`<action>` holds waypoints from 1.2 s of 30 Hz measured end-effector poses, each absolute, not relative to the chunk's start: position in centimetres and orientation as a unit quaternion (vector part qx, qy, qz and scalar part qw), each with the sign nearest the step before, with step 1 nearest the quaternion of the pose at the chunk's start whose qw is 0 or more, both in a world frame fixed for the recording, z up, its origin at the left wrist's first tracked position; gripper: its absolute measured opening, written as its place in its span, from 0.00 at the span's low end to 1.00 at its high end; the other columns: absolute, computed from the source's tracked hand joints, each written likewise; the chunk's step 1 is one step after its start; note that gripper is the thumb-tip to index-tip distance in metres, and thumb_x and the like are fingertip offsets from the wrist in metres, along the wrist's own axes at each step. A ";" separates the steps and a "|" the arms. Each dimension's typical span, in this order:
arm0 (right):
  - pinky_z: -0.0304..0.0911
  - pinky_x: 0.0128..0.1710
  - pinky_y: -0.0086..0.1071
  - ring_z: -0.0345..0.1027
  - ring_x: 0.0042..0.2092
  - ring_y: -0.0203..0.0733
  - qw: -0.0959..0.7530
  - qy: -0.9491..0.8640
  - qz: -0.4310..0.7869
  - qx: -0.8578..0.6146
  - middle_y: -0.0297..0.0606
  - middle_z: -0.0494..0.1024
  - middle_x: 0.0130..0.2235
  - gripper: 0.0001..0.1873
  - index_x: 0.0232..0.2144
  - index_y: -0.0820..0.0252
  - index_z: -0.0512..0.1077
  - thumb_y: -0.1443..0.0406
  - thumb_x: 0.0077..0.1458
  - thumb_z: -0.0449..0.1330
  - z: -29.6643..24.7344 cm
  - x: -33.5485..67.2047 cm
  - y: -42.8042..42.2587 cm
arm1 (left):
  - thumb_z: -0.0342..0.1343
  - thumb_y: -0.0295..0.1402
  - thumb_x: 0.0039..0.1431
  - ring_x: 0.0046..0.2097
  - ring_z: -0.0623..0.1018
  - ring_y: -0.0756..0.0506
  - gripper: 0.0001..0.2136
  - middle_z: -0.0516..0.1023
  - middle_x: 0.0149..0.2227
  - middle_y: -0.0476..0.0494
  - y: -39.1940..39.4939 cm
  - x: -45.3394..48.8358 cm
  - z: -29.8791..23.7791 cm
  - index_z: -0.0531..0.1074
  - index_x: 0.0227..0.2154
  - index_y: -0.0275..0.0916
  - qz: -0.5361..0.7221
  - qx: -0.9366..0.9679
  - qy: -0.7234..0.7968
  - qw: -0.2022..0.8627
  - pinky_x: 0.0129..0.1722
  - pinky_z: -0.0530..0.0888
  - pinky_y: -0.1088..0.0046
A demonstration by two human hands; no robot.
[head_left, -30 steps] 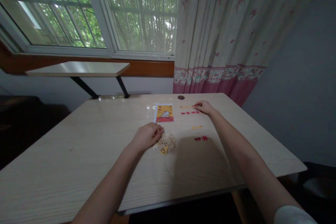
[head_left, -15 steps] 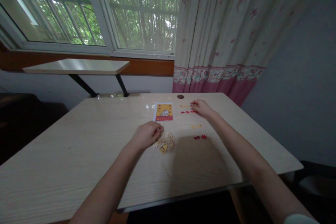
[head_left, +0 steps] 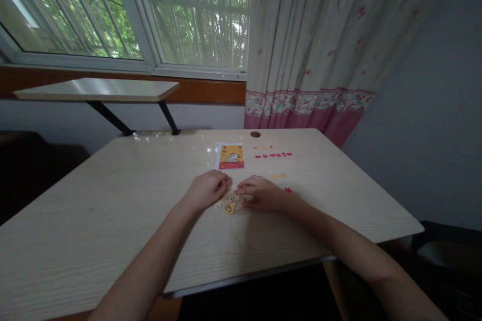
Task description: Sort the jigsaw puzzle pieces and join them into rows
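Note:
My left hand (head_left: 208,188) rests at the left edge of a small heap of jigsaw puzzle pieces (head_left: 228,199), fingers curled together; whatever they pinch is hidden. From the right, my right hand (head_left: 261,193) reaches to the same heap with fingers apart, touching its edge. A larger yellow piece (head_left: 230,208) with a dark mark lies at the heap's near side. Beyond the hands is a picture card (head_left: 231,156) of a white animal on yellow and red. To its right run a row of red pieces (head_left: 273,155) and a row of yellow pieces (head_left: 263,148).
More yellow pieces (head_left: 277,176) and a red piece (head_left: 288,190) lie just beyond my right forearm, which may cover others. A raised shelf (head_left: 98,91) stands at the back left. The table (head_left: 113,220) has a cable hole (head_left: 255,134) near the curtain (head_left: 301,60).
My right hand has come back from the rows at the far right to the heap. The red row it partly covered now shows in full. My left hand has stayed by the heap.

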State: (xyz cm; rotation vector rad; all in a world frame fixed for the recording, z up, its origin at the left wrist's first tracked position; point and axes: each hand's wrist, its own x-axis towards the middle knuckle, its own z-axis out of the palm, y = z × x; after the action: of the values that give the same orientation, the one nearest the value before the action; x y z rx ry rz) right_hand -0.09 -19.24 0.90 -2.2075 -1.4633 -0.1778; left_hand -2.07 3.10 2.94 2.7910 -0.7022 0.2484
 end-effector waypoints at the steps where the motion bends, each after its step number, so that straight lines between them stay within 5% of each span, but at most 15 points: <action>1: 0.58 0.47 0.35 0.64 0.45 0.40 0.234 -0.535 -0.062 -0.809 0.41 0.73 0.44 0.15 0.43 0.58 0.71 0.61 0.52 0.59 0.7 -0.1 -19.2 | 0.43 0.35 0.59 0.35 0.72 0.46 0.12 0.74 0.32 0.44 3.1 -2.1 3.0 0.72 0.31 0.39 0.085 0.959 -0.241 0.126 0.33 0.66 0.73; 13: 0.59 0.40 0.31 0.67 0.36 0.39 0.257 -0.482 -0.090 -0.833 0.38 0.76 0.32 0.06 0.31 0.59 0.73 0.65 0.52 0.57 0.4 -0.2 -19.1 | 0.44 0.36 0.59 0.33 0.72 0.46 0.12 0.74 0.30 0.44 2.5 -2.3 3.0 0.71 0.31 0.39 0.090 0.950 -0.262 0.144 0.31 0.65 0.72; 29: 0.62 0.38 0.29 0.69 0.36 0.36 0.463 -0.296 0.034 -0.835 0.36 0.78 0.36 0.10 0.35 0.58 0.75 0.63 0.53 0.55 0.7 0.3 -18.8 | 0.44 0.37 0.60 0.30 0.71 0.48 0.13 0.73 0.28 0.45 1.4 -2.6 2.5 0.71 0.30 0.37 0.063 0.932 -0.268 0.237 0.30 0.65 0.74; 36: 0.61 0.35 0.28 0.69 0.33 0.34 0.487 -0.248 0.048 -0.836 0.36 0.78 0.34 0.12 0.39 0.59 0.73 0.63 0.52 0.56 0.1 0.8 -19.0 | 0.42 0.35 0.60 0.31 0.71 0.48 0.12 0.73 0.29 0.44 1.7 -2.4 2.4 0.70 0.29 0.37 0.067 0.942 -0.256 0.205 0.31 0.66 0.72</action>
State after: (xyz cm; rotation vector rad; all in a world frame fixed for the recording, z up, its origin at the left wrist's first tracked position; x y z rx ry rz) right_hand 0.78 -18.96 0.10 -2.0336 -0.6039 0.1179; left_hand -2.42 1.68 2.44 2.6266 -0.7149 0.1866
